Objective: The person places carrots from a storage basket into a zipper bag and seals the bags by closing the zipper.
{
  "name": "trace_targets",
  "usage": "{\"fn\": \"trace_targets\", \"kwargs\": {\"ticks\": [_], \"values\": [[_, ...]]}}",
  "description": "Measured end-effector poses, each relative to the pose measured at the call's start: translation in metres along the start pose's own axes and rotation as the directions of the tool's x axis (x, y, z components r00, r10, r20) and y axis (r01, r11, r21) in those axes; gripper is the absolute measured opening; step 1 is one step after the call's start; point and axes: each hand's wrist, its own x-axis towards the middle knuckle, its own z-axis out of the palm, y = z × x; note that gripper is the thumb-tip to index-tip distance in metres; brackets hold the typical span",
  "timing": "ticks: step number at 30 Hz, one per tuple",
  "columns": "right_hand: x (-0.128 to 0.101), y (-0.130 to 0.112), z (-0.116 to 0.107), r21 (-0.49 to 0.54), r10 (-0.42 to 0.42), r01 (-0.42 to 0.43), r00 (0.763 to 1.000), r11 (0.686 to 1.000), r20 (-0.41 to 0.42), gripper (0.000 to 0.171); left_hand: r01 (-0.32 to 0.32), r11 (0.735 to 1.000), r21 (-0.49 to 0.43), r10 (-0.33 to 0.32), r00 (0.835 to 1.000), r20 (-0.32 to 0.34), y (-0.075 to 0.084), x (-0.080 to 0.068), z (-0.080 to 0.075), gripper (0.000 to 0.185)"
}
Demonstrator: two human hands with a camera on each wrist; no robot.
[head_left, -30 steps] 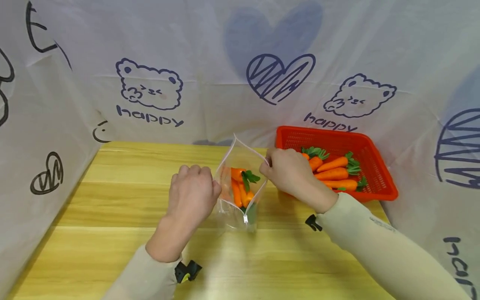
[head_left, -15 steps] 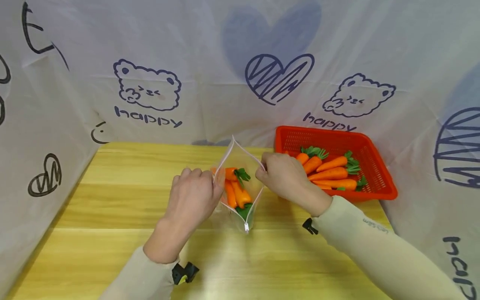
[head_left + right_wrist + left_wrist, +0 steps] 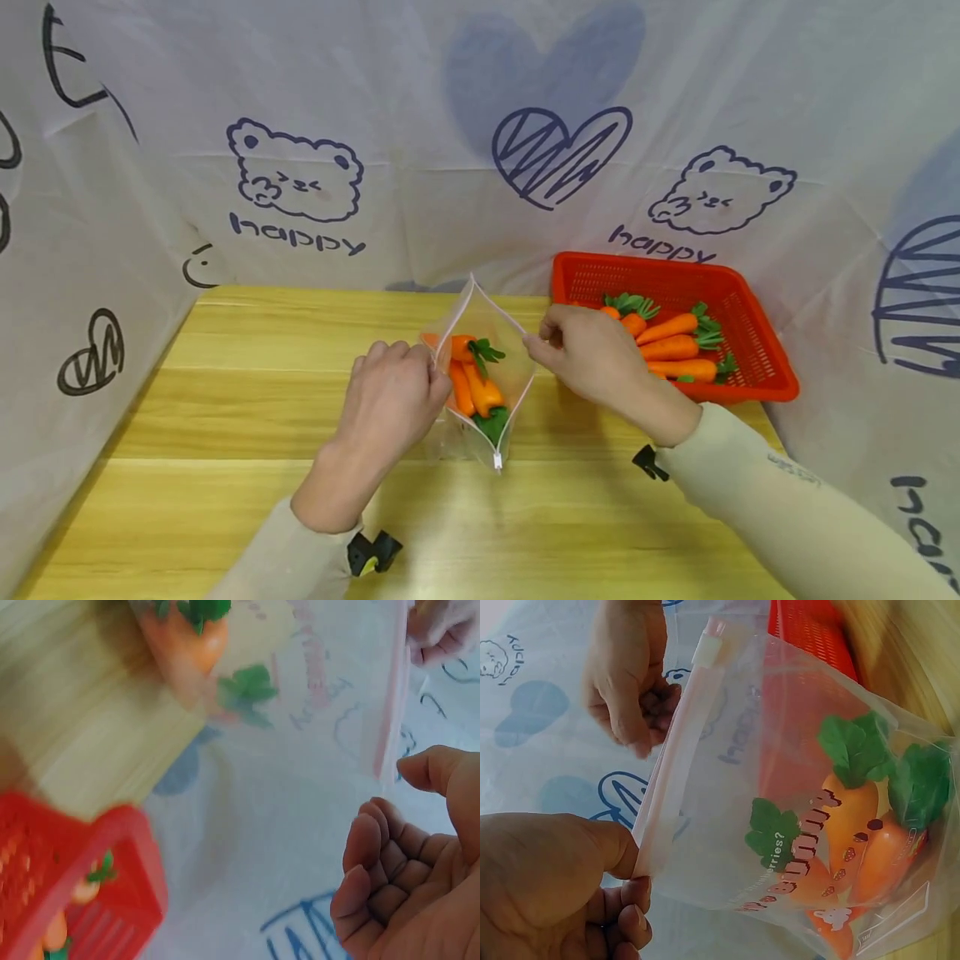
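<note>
Wooden tabletop [image 3: 187,467] lies below my left hand [image 3: 393,400], which pinches a bag [image 3: 720,840] of carrots [image 3: 486,392]. My right hand [image 3: 600,354], thumb and fingers apart, has a basket [image 3: 780,387] beyond it.

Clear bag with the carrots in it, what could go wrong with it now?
Only the left hand pinches the bag; the right hand isn't gripping it. If the left hand slips, the bag might fold over or fall.
Its top is open, so the carrots inside could tumble out if it tips.
The right hand is also close to the red basket and might bump it.
</note>
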Motion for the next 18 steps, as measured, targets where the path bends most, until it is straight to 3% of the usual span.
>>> {"fn": "trace_targets", "kwargs": {"ticks": [5, 11, 15, 18], "values": [[0.004, 0.044, -0.019, -0.043, 0.012, -0.010, 1.000, 0.999, 0.026, 0.017, 0.009, 1.000, -0.015, -0.009, 1.000, 0.003, 0.001, 0.000, 0.000, 0.021], [0.008, 0.122, -0.033, -0.162, 0.045, -0.021, 0.988, 0.986, 0.146, 0.014, 0.013, 1.000, -0.025, -0.013, 1.000, 0.003, 0.001, 0.000, 0.000, 0.021], [0.005, 0.169, -0.026, -0.236, 0.055, 0.003, 0.970, 0.972, 0.236, 0.010, 0.021, 0.999, -0.029, -0.021, 1.000, 0.010, 0.001, -0.001, 0.000, 0.021], [-0.001, 0.197, -0.018, -0.276, 0.103, -0.011, 0.942, 0.961, 0.321, 0.015, 0.029, 0.999, -0.030, -0.028, 0.999, 0.017, 0.000, -0.001, 0.001, 0.021]]}}
